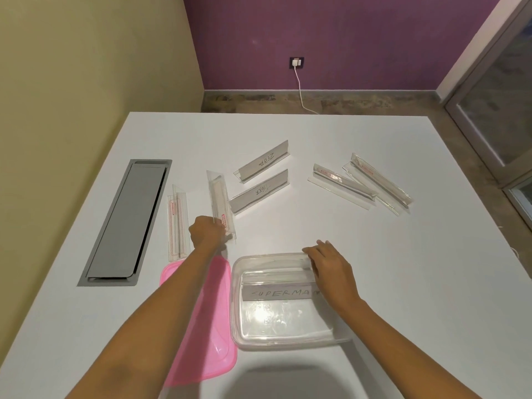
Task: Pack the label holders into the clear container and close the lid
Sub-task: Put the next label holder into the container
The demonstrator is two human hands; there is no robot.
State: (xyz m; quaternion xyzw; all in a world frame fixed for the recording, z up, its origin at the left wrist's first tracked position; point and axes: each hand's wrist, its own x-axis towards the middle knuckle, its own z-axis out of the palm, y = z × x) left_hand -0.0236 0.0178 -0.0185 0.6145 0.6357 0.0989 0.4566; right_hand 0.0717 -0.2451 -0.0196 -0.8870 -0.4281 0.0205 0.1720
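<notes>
From the head camera, a white table (316,226) is filling most of the view, with a clear plastic container (239,321) sitting open near its front edge. One label holder marked "SUPERMAN" (277,293) is lying inside the container, across its far half. A pink lid (214,326) is lying flat just left of the container, touching or nearly touching its side, with the left forearm passing over it.

The left hand (205,233) is reaching forward, its fingers curled closed around the near end of a wrapped label holder (218,197), which is pointing away across the table. Another wrapped holder (178,223) is lying just left of that hand, beside a grey cable hatch (126,223) set into the tabletop.

The right hand (328,267) is resting over the container's far right corner, fingers loosely spread and bent downward, touching the rim and the end of the holder inside; whether it is actually gripping anything cannot be told.

Further back, a holder marked "ZEBRA" (263,161) and one marked "TIGER" (259,191) are standing side by side near the table's middle. Two more wrapped holders (341,185) (380,180) are lying together to the right, well apart from the container.
</notes>
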